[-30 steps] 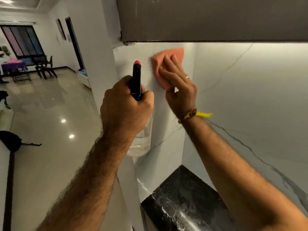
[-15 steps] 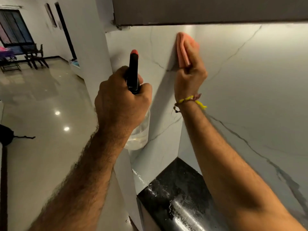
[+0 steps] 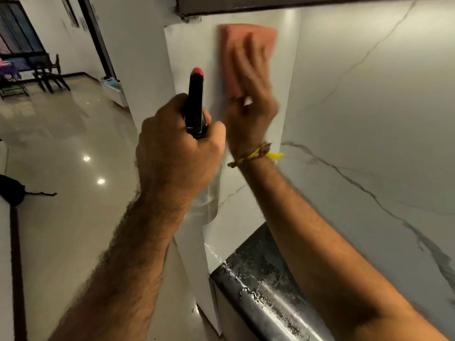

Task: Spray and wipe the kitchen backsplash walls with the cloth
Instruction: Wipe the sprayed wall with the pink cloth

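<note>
A pink cloth (image 3: 246,38) lies flat against the white marble side wall (image 3: 194,50) just under the dark upper cabinet (image 3: 295,2). My right hand (image 3: 248,94) presses on the cloth with straight, spread fingers and is motion-blurred. My left hand (image 3: 177,148) grips a spray bottle (image 3: 195,102) with a black head and red tip, held upright and close to the wall. The bottle's clear body hangs below my fist. The long backsplash wall (image 3: 369,107) with grey veins runs off to the right.
A wet black countertop (image 3: 258,279) sits in the corner below my arms. To the left, a glossy tiled floor (image 3: 61,193) opens into a room with chairs (image 3: 49,75) and a window. A dark object (image 3: 12,190) lies on the floor at the left edge.
My right hand has slid the cloth left from the corner back onto the side wall and flattened it. The left hand keeps its grip on the bottle.
</note>
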